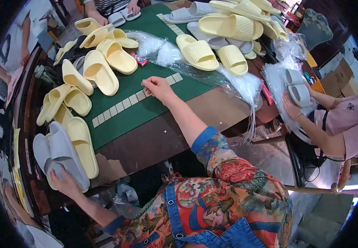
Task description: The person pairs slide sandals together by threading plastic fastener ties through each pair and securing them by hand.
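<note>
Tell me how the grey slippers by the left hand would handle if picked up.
The grey slippers look foam-like, so probably light for their size. Their straps hold an arch, suggesting springy rather than floppy; the ribbing may help prevent slipping.

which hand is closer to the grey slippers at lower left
Left. The left hand is over the near end of the grey slippers; the right hand is farther off, at the row of pale squares.
</note>
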A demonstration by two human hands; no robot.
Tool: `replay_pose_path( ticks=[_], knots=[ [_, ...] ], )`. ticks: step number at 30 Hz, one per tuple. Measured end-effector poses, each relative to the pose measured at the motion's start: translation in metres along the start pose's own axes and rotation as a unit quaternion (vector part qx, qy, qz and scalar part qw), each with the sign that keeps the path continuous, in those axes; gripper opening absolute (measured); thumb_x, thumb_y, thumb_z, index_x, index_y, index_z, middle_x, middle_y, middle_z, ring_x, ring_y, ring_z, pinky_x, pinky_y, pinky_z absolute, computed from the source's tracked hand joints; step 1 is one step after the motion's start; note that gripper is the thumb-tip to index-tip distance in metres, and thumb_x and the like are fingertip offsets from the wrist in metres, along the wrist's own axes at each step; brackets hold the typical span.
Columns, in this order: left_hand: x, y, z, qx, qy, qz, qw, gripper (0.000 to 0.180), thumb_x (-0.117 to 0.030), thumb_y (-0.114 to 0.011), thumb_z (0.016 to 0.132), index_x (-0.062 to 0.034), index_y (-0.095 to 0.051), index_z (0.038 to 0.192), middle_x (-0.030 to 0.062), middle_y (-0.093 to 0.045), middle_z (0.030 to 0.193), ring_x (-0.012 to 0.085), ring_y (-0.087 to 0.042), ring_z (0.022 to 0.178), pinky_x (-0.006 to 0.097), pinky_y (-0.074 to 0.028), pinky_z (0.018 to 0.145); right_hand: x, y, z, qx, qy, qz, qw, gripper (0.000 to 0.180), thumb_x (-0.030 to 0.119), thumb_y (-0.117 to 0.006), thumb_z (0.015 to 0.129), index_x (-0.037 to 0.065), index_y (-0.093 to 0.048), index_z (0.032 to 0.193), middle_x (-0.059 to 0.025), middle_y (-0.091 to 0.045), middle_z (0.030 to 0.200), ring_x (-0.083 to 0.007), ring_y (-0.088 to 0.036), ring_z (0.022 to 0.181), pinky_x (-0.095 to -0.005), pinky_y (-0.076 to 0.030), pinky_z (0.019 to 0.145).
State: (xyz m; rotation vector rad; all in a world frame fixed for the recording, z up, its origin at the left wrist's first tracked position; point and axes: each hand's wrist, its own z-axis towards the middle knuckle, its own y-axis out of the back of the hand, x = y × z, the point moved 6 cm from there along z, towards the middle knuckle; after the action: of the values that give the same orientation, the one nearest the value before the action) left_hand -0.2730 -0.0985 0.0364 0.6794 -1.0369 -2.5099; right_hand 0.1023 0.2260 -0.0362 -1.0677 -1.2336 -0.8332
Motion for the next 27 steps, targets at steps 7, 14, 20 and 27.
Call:
replay_pose_path(
  ticks=[7,14,20,27],
  knots=[
    [-0.231,-0.042,-0.102,0.141,-0.205,-0.248,0.936,0.03,-0.008,-0.065,0.075,-0.002,-0.057,0.103,0.0143,-0.054,0.111,0.0312,-0.049,0.108,0.041,-0.035,0.094,0.049,0.05,-0.013,-0.162,0.124,-0.001,0.979,0.021,0.022,-0.057,0.087,0.001,-0.063,0.085,-0.0018,-0.059,0.068,-0.0096,-0.053,0.06,-0.0238,-0.043,0.055],
    [-0.228,-0.079,-0.123,0.238,-0.092,-0.362,0.897,0.02,-0.01,-0.063,0.078,-0.0022,-0.059,0.096,0.0132,-0.056,0.107,0.0308,-0.05,0.105,0.039,-0.036,0.093,0.16,0.271,-0.03,-0.496,0.347,-0.18,0.776,0.04,0.024,-0.065,0.078,-0.002,-0.054,0.107,-0.0102,-0.058,0.096,-0.0182,-0.054,0.09,-0.0297,-0.043,0.08],
    [-0.241,-0.076,-0.121,0.21,-0.161,-0.318,0.91,0.013,-0.008,-0.061,0.079,-0.0031,-0.06,0.091,0.0104,-0.057,0.102,0.0301,-0.051,0.104,0.04,-0.037,0.09,0.195,0.359,0.001,-0.473,0.219,-0.21,0.827,0.065,0.037,-0.068,0.076,0.0,-0.042,0.123,-0.0121,-0.058,0.099,-0.0143,-0.055,0.066,-0.0267,-0.044,0.055],
    [-0.233,-0.074,-0.124,0.21,-0.157,-0.318,0.911,0.011,-0.009,-0.062,0.078,-0.004,-0.061,0.088,0.0102,-0.057,0.101,0.03,-0.051,0.103,0.039,-0.037,0.089,0.2,0.299,-0.02,-0.447,0.129,-0.298,0.834,0.052,0.053,-0.059,0.078,0.001,-0.06,0.073,-0.0038,-0.053,0.057,-0.0115,-0.046,0.048,-0.0283,-0.037,0.047]
  ],
)
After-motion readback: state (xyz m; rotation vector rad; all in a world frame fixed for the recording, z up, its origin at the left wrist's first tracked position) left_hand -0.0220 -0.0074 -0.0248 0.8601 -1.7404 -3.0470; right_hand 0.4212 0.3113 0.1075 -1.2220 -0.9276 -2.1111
